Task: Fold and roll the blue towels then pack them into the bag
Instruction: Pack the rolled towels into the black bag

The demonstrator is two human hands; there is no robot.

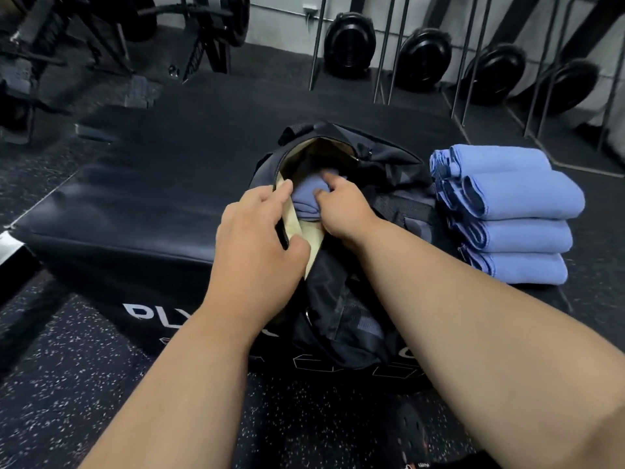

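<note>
From the head view, your bag [341,309] lies on a black padded box [142,184], its zip mouth pulled wide and showing a tan lining. The box has broad bare padding to the left of the bag, running out to its left edge; its near edge drops to a speckled floor [84,384] just under your forearms. On the right the room is tight: a stack [521,214] of four folded blue towels sits just beside the bag, close to the box's right edge. Beyond the far edge, black weight plates [350,45] stand in a rack against the wall.

Your left hand [257,238] grips the left rim of the opening, fingers curled over the lining and thumb against the outside, holding the mouth apart. Your right hand [341,204] is inside the opening, fingers curled round a rolled towel [306,198] and pressing it down.

That towel is dusty blue, bunched into a tight roll, half sunk in the bag between your two hands. The stacked towels are a brighter blue, folded flat with darker stitched hems showing at their left ends.
</note>
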